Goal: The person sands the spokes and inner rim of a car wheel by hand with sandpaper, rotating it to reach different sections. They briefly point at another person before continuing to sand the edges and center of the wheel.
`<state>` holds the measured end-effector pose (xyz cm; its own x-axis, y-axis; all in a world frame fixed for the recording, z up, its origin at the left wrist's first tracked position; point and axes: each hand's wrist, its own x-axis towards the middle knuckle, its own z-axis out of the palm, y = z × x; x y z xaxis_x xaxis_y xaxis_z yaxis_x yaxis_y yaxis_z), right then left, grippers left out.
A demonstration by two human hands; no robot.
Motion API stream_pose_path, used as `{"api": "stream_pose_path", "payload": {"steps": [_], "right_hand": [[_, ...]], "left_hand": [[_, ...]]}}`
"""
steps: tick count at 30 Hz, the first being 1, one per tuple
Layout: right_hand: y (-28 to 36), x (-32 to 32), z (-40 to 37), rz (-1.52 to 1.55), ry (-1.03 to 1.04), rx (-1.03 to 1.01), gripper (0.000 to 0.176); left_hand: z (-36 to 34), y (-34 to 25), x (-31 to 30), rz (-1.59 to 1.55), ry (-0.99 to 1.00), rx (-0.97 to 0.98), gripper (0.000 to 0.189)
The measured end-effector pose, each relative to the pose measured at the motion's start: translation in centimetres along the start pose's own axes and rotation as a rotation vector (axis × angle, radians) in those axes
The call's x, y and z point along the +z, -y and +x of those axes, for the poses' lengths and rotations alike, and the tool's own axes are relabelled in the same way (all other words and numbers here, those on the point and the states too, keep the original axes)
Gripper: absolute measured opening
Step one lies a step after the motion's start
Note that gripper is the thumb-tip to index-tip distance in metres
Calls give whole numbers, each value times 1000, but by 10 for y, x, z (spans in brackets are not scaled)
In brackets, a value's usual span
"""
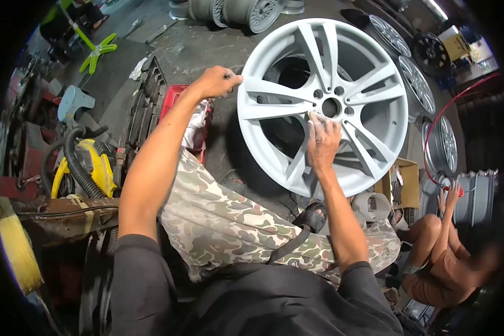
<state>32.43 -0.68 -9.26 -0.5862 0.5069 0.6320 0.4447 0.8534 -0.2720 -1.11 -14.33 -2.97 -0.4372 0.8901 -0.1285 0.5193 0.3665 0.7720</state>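
Note:
A large pale grey-white wheel rim [271,101] with paired spokes stands in front of me, its face tilted up toward me. My left hand [215,83] is at its left outer edge, fingers curled and fingertips touching the lip. My right hand [323,143] presses its bent fingers onto a spoke just below the centre hole. A small yellowish edge shows at those fingertips, too little to name. Greyish dust coats the fingers of my right hand. What is beneath the fingertips is hidden.
Several other wheel rims [417,84] line the right side, with more at the back. A red crate [173,101] holds white cloth on the left. Nearby are a yellow machine with a hose [98,168] and a cardboard box [406,182]. Another person [442,257] crouches at right, holding a red-hosed tool.

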Motion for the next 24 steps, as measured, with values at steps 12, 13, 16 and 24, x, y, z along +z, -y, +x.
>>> {"api": "stream_pose_path", "payload": {"steps": [12, 13, 16, 24], "right_hand": [[66, 29, 21, 64, 221, -545, 53], [43, 27, 19, 66, 224, -489, 50], [38, 14, 27, -42, 106, -338, 47], [141, 53, 22, 44, 132, -225, 45]], "left_hand": [[33, -4, 16, 170, 2, -3, 83], [36, -1, 15, 140, 17, 24, 84], [41, 3, 23, 49, 18, 54, 88], [64, -10, 40, -48, -128, 63, 92]]}}
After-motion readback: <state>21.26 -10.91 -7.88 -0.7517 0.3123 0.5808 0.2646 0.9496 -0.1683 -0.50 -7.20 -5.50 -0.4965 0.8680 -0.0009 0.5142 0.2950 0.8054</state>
